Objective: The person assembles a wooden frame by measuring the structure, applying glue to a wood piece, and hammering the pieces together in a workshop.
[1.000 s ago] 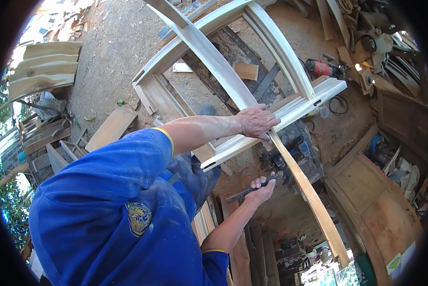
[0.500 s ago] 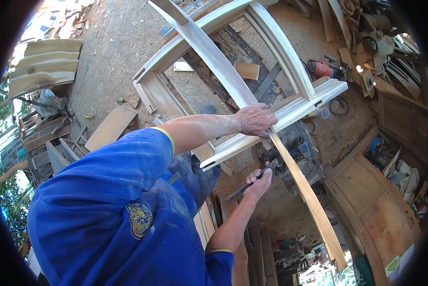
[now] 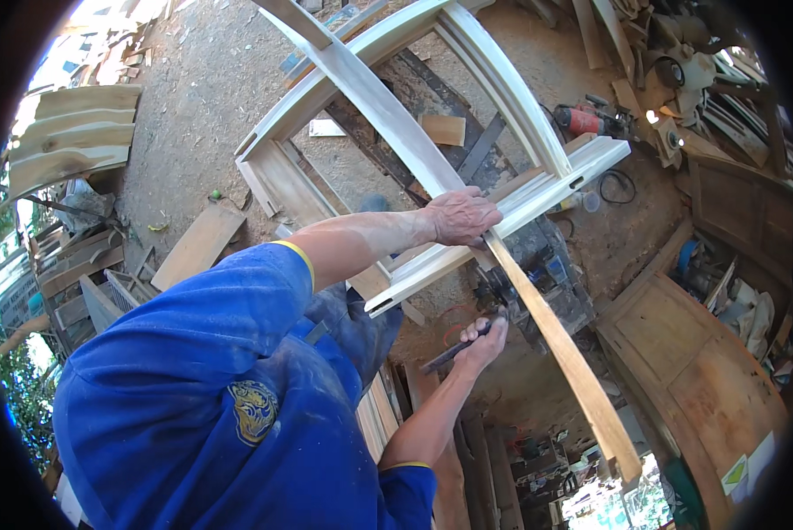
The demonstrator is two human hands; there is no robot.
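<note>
My left hand (image 3: 463, 217) is closed over the near rail of a pale wooden frame (image 3: 432, 277), where a long narrow wooden strip (image 3: 566, 358) runs out from under the fingers toward the lower right. A wide pale slat (image 3: 383, 115) crosses the frame and ends beneath the same hand. Lower down, apart from the frame, my right hand (image 3: 485, 343) grips a dark-handled tool (image 3: 449, 355). The tool's handle points down-left; its other end is hard to make out beside the fingers.
Beneath the frame stands a dark, dusty machine or bench (image 3: 551, 283). A red power tool (image 3: 582, 120) lies beyond the frame's right corner. Wooden cabinet doors (image 3: 683, 353) lean at the right. Loose boards (image 3: 200, 246) and wavy planks (image 3: 74, 137) rest at the left.
The view has shifted slightly, so the frame appears a little farther left. My right hand has turned and dropped slightly with its tool; my left hand keeps its hold on the strip.
</note>
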